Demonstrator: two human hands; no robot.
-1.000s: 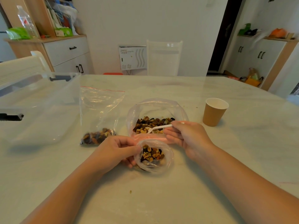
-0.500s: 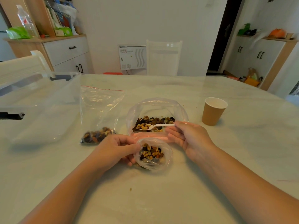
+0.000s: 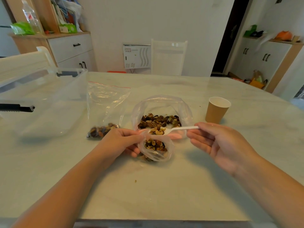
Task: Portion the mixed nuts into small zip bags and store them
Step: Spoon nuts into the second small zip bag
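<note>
Plastic spoon: a white plastic spoon [image 3: 171,130] was heaped with mixed nuts [image 3: 157,130] and hung level just above the mouth of the small zip bag [image 3: 156,149].
Right hand: the right hand [image 3: 217,143] pinched the end of the spoon's handle between thumb and fingertips — the other fingers lay loosely curled beneath, palm turned up.
Left hand: the left hand [image 3: 120,142] gripped the small bag's rim on its left side, thumb and fingers pinching the plastic so the mouth stood open.
Small zip bag: it sat on the table [image 3: 148,195] near the middle, partly filled with nuts, just in front of the large bag.
Large bag: a clear large bag [image 3: 162,102] stood open behind the small one, a layer of mixed nuts on its bottom.
Filled bag: another zip bag with a red seal strip [image 3: 107,104] lay to the left of the large bag — its nuts gathered at the near end.
Storage bin: a clear plastic storage bin [image 3: 49,102] with black latches stood toward the table's left edge.
Paper cup: a brown paper cup [image 3: 217,110] stood upright toward the right edge, apart from the bags.
Crumb: a small crumb [image 3: 135,181] lay on the table nearer the front edge.
</note>
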